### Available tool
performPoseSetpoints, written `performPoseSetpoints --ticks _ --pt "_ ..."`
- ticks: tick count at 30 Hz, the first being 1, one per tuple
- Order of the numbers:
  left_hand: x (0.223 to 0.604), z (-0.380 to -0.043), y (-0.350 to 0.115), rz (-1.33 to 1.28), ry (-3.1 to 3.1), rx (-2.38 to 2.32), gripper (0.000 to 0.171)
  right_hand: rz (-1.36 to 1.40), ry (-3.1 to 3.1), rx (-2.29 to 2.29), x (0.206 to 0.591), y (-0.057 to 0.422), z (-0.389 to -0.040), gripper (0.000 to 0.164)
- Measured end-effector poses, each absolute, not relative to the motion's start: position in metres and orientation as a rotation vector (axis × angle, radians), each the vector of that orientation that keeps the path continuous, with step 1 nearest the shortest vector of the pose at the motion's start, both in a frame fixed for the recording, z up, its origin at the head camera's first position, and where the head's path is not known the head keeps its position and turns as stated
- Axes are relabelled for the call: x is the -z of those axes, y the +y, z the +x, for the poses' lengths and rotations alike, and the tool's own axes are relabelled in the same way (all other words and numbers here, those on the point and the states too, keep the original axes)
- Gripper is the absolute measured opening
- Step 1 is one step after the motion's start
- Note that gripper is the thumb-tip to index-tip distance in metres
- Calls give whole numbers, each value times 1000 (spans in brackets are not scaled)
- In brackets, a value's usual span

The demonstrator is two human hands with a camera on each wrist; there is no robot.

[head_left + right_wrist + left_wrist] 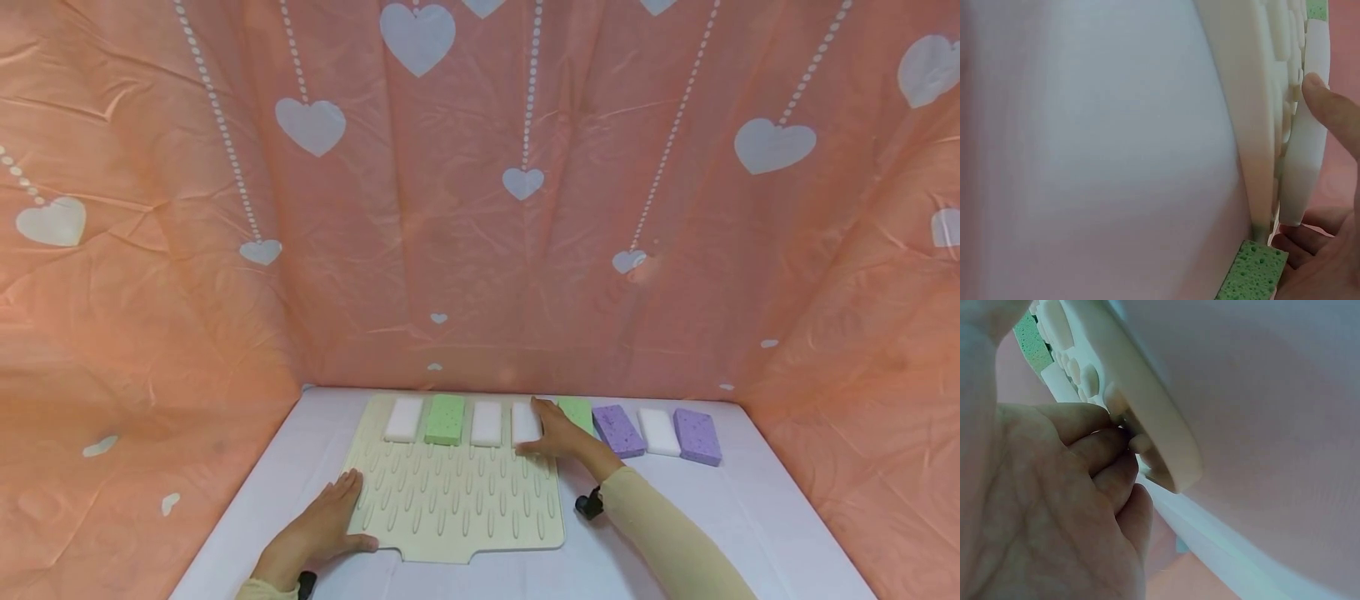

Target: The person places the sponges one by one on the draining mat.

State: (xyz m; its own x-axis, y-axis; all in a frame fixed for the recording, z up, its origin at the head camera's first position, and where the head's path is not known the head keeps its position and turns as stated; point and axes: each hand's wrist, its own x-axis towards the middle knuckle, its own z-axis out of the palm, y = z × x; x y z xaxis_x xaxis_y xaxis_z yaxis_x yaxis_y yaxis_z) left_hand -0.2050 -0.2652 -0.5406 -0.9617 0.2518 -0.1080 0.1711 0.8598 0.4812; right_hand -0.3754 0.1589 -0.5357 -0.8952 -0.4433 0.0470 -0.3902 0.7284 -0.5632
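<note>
A cream ridged mat point(442, 537) lies on the table, with a row of sponges along its far edge. My left hand point(321, 523) rests against the mat's left side, fingers extended along the edge and thumb by the near left corner. At the far right of the mat, my right hand point(558, 435) holds a white sponge point(525, 423) between thumb and fingers. In the right wrist view, the thumb presses one long side of that white sponge point(1307, 156). To its left on the mat are a white sponge point(486, 423), a green sponge point(445, 419) and another white sponge point(403, 418).
Right of the mat are a green sponge point(576, 412), partly behind my right hand, a purple sponge point(618, 431), a white sponge point(659, 432) and another purple sponge point(697, 436). An orange heart-patterned curtain point(480, 275) encloses the white table point(675, 508) at the back and sides.
</note>
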Motion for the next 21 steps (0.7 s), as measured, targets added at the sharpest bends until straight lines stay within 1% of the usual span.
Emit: performPoseSetpoints --ticks 6,14,16,21 --pt "534 -204 -263 352 2840 -734 127 -688 2827 856 537 159 -376 118" --pt "544 -206 -268 385 2839 -786 135 -677 2834 836 539 161 -376 119" --pt "544 -206 -268 406 2829 -783 134 -686 2834 858 538 161 -375 119" --pt "535 -205 -263 363 2836 -703 127 -686 2824 908 536 164 -371 120"
